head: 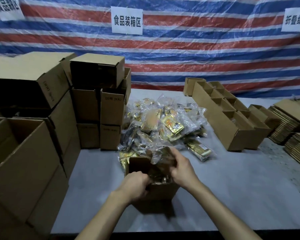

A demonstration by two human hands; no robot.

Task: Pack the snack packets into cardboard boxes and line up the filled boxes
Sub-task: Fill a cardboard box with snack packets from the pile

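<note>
A small open cardboard box (160,191) stands on the grey table in front of me, with gold snack packets inside. My left hand (136,185) grips the box's near left rim, fingers curled into the opening. My right hand (181,168) is closed on a clear-wrapped snack packet (160,155) at the box's far right corner, partly inside. Behind the box lies a heap of gold and clear snack packets (163,125).
Stacked small boxes (111,110) and big cartons (24,149) fill the left side. A row of open empty boxes (230,122) runs along the right, with flat folded cardboard (291,129) beyond. A striped tarp hangs behind the table.
</note>
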